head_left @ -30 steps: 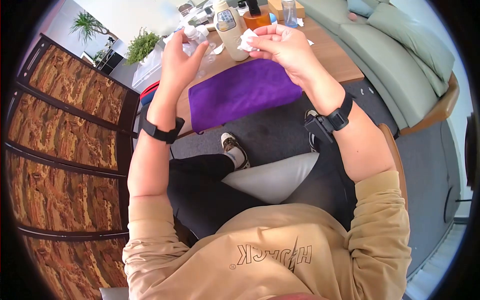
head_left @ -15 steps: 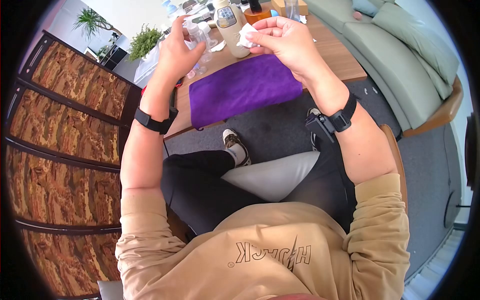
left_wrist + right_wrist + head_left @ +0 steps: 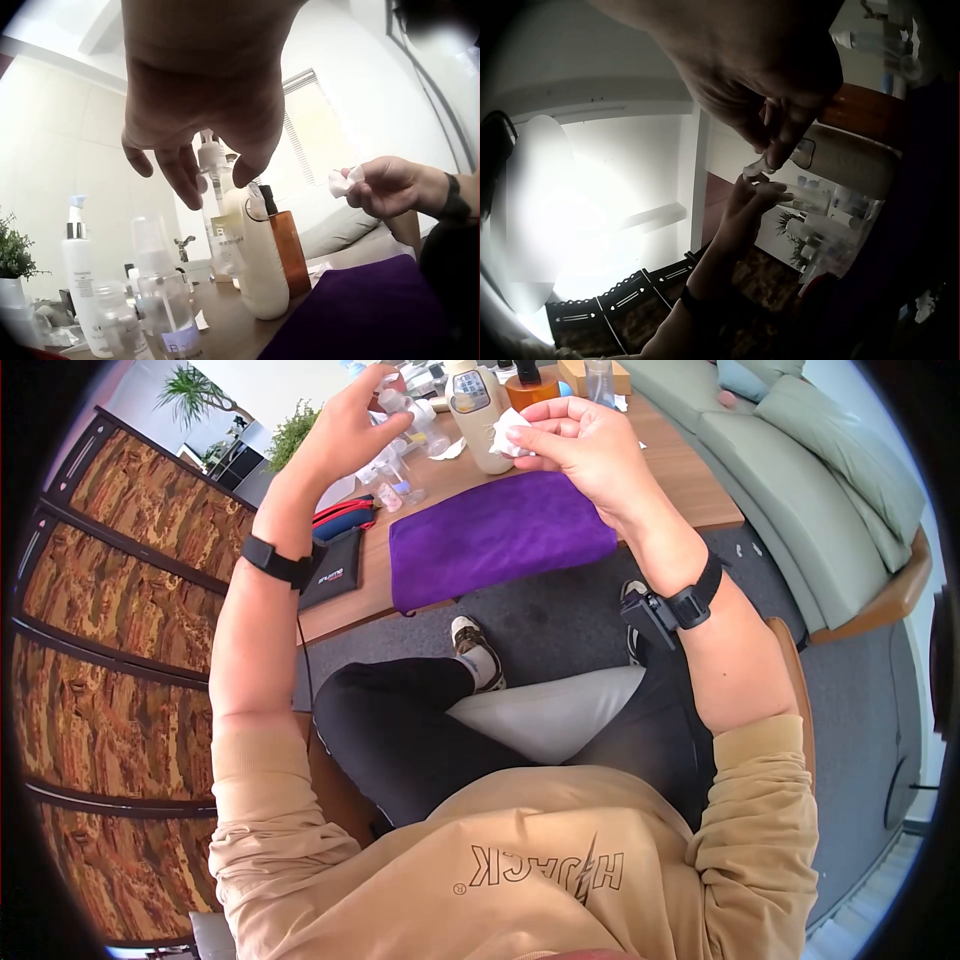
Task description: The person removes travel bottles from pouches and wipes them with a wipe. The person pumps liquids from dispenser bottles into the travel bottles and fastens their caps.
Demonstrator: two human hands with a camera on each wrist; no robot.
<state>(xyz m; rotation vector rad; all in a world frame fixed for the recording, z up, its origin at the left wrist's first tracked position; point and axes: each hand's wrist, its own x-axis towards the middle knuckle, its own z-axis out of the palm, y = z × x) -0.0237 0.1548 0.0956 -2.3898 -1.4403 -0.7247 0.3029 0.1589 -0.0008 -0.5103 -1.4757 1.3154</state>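
My left hand (image 3: 345, 430) has its fingers and thumb curled around the top of a clear pump bottle (image 3: 226, 238). That bottle leans a little in the left wrist view, in front of a cream bottle (image 3: 480, 420); whether its base touches the table cannot be seen. Between thumb and fingers, my right hand (image 3: 585, 455) pinches a crumpled white tissue (image 3: 510, 433), above the far edge of a purple cloth (image 3: 500, 540). Nearer than the pump bottle, a clear spray bottle (image 3: 166, 304) stands beside a small clear bottle (image 3: 120, 330).
An amber bottle (image 3: 291, 251) stands behind the cream one. A white pump bottle (image 3: 82, 292) and a plant (image 3: 13, 251) are on the left. On the table's left side lie a dark pouch (image 3: 335, 568) and a blue-and-red case (image 3: 345, 518). A sofa (image 3: 770, 490) stands right.
My left hand has shifted left and farther away, uncovering the dark pouch and the nearer bottles. My right hand still pinches the tissue, nearly in place.
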